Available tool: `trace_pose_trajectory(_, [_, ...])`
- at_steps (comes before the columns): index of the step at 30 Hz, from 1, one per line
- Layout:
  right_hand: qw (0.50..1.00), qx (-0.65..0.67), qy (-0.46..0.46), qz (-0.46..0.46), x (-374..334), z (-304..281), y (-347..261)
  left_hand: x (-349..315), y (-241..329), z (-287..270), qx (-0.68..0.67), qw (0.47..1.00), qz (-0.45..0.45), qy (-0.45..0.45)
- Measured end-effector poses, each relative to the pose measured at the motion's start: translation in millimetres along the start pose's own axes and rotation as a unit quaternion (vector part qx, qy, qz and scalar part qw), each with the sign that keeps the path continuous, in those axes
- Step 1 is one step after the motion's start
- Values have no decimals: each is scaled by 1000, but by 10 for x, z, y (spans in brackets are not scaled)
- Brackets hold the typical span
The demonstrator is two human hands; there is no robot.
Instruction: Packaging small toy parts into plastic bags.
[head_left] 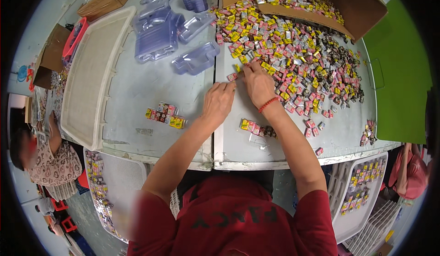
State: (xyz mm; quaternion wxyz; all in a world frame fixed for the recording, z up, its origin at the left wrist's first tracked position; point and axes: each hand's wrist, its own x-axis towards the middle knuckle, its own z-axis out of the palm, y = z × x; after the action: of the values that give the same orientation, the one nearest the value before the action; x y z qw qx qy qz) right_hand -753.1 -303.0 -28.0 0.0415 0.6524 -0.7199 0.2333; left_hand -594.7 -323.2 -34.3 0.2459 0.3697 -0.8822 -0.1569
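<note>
My left hand (219, 101) is closed over the table seam, with a small pink box (232, 77) at its fingertips. Just right of it, my right hand (259, 85) reaches to the near edge of a large heap of tiny boxes (293, 49) in pink, yellow, black and silver. Its fingers are bent together over small pieces there; what they pinch is hidden. A small yellow box (237, 67) lies beside those fingertips. Below my right wrist sits a row of tiny boxes (257, 128), partly covered by my forearm. Another joined cluster (165, 114) rests left of my left forearm.
Clear plastic trays (156, 36) are stacked at the back left, beside a white plastic crate (94, 77). An open cardboard box (362, 4) spills the heap at the back right. Filled crates (362, 196) flank me below the table edge. A person (50, 159) sits at far left.
</note>
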Motion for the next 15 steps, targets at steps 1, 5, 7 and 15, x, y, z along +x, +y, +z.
trace_pose_trajectory(1, [1000, 8, -30, 4, -30, -18, 33, -1, -10, 1, -7, 1000, -7, -14])
trace_pose_trajectory(5, [998, 11, -66, -10, -175, -137, 43, 40, -5, -93, -23, 999, 19, 20])
trace_pose_trajectory(7, [997, 9, -66, -28, -202, -180, 71, 74, -46, -74, -21, 994, 96, 35])
trace_pose_trajectory(15, [996, 29, -11, -83, -378, -301, 188, -8, 45, -194, -159, 984, 12, -78])
